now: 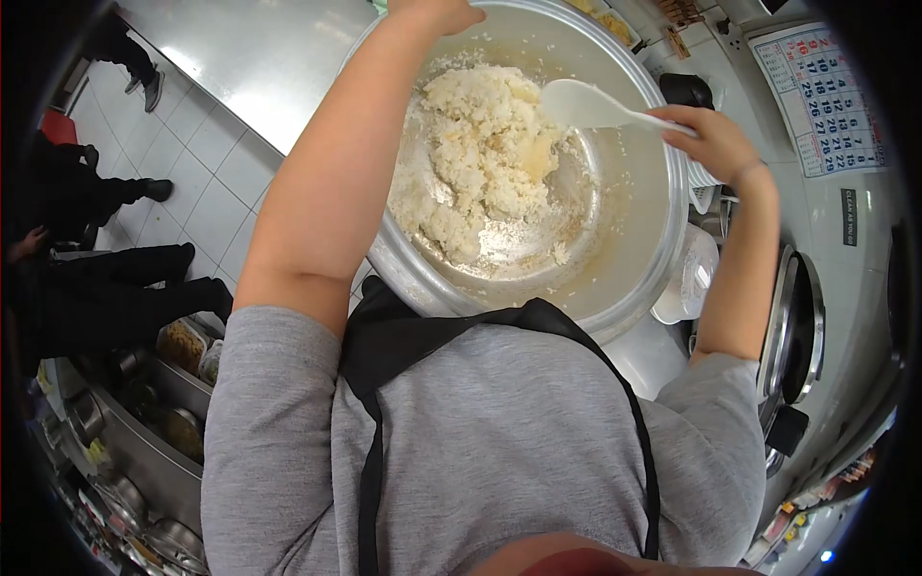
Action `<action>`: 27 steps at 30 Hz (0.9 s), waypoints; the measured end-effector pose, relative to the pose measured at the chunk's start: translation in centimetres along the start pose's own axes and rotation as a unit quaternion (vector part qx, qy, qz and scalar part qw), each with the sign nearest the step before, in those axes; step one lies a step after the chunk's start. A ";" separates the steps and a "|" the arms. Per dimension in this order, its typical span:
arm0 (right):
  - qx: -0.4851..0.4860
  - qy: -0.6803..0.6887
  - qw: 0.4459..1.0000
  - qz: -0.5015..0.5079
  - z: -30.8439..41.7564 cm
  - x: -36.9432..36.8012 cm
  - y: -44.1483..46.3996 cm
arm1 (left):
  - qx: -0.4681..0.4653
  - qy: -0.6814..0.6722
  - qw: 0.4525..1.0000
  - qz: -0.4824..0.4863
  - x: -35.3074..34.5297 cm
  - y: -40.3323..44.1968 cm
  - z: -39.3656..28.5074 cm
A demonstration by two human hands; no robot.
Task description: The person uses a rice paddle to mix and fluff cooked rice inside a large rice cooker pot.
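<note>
The right hand (715,144) is clamping the handle of a white paddle (591,104), whose blade is meeting pale, sticky, clumped rice (490,144) inside a wide metal pot (629,226). The left hand (437,13) is reaching the far rim, its grip unclear.

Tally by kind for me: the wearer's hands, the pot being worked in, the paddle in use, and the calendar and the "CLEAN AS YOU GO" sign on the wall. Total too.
Wearer's hands (left hand, right hand): 2
Large pot: 1
White paddle: 1
Calendar: 1
Black sign: 1
Total: 6
</note>
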State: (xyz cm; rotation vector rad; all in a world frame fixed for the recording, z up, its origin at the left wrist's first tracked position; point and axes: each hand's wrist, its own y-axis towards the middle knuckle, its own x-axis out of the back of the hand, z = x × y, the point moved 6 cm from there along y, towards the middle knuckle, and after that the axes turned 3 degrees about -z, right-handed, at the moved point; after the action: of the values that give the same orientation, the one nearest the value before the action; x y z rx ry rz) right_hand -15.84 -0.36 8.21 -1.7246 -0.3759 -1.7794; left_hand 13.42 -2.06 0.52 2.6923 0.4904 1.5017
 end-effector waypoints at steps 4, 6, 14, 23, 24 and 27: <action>0.001 -0.133 0.991 0.020 6.5 1.7 -3.7 | -0.005 0.006 1.000 -0.002 0.0 0.0 -0.1; 0.062 -0.185 0.980 -0.037 7.5 -1.2 -3.4 | -0.008 0.010 1.000 -0.006 -0.1 0.1 -0.1; 0.002 -0.168 0.985 0.042 4.0 -4.0 1.5 | -0.024 0.009 1.000 -0.018 -0.4 0.2 0.0; 0.037 -0.174 0.983 -0.035 6.2 0.8 -3.7 | -0.018 0.038 0.999 -0.019 0.3 -0.5 -0.7; 0.034 -0.171 0.984 -0.037 6.9 -0.1 -3.5 | -0.016 0.034 0.999 -0.020 0.3 -0.5 -0.7; 0.016 -0.252 0.967 -0.045 9.5 -3.1 -2.2 | 0.003 0.054 0.998 -0.008 -0.8 0.4 0.0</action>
State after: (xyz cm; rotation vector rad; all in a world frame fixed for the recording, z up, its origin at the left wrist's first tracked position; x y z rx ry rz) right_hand -9.80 7.71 6.68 -2.1564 -0.7001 -1.3609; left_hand 13.16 -2.69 -0.10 2.6142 0.5201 1.6516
